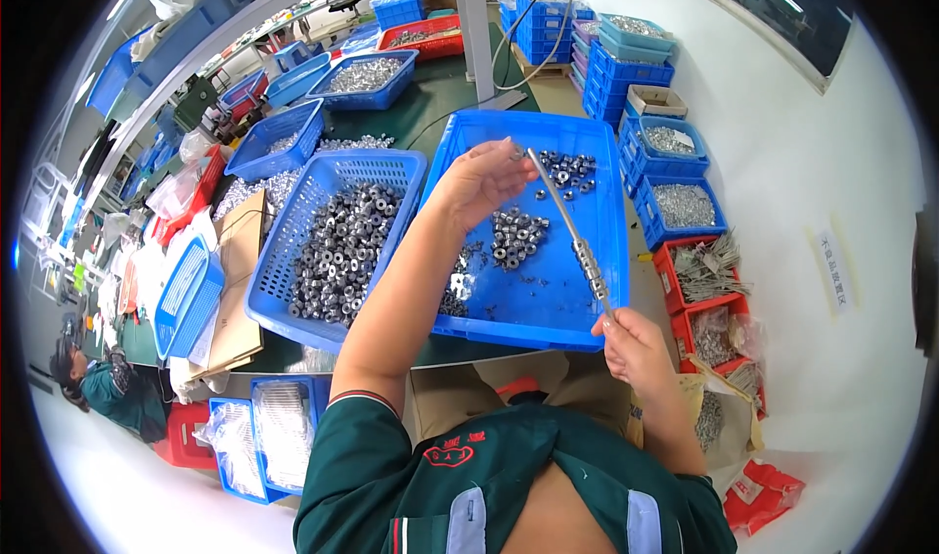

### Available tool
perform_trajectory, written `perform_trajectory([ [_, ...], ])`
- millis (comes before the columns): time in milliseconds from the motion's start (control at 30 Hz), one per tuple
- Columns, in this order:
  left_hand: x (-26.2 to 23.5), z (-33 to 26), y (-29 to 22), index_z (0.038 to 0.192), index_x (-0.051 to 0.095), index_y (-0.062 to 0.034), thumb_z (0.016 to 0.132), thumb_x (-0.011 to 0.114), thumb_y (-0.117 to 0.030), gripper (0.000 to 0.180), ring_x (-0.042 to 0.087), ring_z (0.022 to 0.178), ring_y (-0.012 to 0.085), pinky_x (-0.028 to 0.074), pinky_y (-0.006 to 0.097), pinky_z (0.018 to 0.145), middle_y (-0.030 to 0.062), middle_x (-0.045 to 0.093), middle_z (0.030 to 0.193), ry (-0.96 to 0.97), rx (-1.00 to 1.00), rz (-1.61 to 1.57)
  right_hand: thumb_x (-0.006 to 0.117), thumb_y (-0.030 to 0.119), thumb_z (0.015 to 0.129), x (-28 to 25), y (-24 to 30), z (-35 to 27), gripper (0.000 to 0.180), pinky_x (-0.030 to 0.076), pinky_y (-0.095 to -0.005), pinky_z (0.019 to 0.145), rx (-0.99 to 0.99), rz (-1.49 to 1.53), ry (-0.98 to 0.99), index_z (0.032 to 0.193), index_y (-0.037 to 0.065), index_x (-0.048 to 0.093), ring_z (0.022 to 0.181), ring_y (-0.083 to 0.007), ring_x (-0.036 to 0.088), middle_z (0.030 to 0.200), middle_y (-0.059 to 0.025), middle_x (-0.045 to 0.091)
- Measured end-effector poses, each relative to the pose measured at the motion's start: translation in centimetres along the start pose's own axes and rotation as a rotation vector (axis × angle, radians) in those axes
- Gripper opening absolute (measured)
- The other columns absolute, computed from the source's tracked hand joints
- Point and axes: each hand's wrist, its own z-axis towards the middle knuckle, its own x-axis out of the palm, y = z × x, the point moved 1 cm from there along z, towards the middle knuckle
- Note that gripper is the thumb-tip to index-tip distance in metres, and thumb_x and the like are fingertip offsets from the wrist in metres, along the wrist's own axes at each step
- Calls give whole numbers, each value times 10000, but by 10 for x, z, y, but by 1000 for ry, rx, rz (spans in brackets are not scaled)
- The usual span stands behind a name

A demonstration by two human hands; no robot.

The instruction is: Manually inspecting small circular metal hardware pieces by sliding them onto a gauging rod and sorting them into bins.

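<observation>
the right hand (638, 351) was closed tight around the low end of a thin metal rod (568, 227). the fingers wrapped all the way round it, with no gap to see. the rod leaned up and away toward 11 o'clock, over the flat blue tray (587, 305). a few small metal rings (590, 261) sat on the rod in a short stack, a little above the right hand.

the left hand (481, 180) was at the top end of the rod. its thumb and fingertips were pinched close together right at the rod's tip. a tiny ring seemed to be in that pinch, but it was too small to tell for sure.

under the rod, loose rings lay in the tray in small heaps. one heap (517, 235) was near the middle and another heap (566, 171) was at 12 o'clock, near the far wall of the tray.

at 9 o'clock from the tray stood a blue basket (284, 302) with holes in its sides. it touched the tray's left edge and was full of bigger metal rings. more blue bins (683, 205) of small metal parts stood on the floor at 2 o'clock, and red bins (706, 270) were just below them. another person (98, 383) sat far off at 8 o'clock.
</observation>
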Motion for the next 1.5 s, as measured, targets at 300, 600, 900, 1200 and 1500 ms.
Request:
perform_trajectory([
  [300,0,1,-1,962,602,-61,864,614,-156,137,634,920,258,489,360,830,130,662,946,52,83,95,449,167,959,2,-2,0,193,238,-166,404,21,6,31,914,4,543,458,-7,295,583,64,353],
  [600,-5,-1,-8,966,621,-47,814,658,-101,165,625,926,265,469,382,867,123,655,931,218,24,69,461,174,955,6,-6,-4,188,263,-169,438,-69,-219,-52,938,14,558,502,-14,328,605,60,371],
  [900,30,-11,17,1013,621,-22,765,696,-71,263,615,990,282,452,392,920,144,652,982,377,-177,198,460,155,954,13,-6,5,174,254,-169,421,-58,2,-51,937,10,554,486,-10,319,599,54,371],
  [1200,29,-14,16,1085,585,43,818,655,-108,315,610,1002,242,466,339,899,157,636,1049,473,-217,434,450,160,960,13,-5,6,181,225,-166,398,-48,77,-57,945,2,538,444,-4,281,566,67,335],
  [1500,-20,-13,4,904,718,-236,706,679,-316,218,604,948,264,465,397,832,61,649,996,-266,259,2268,444,159,960,11,-6,6,173,202,-168,375,-45,138,-86,937,14,535,421,2,249,546,70,320],
])
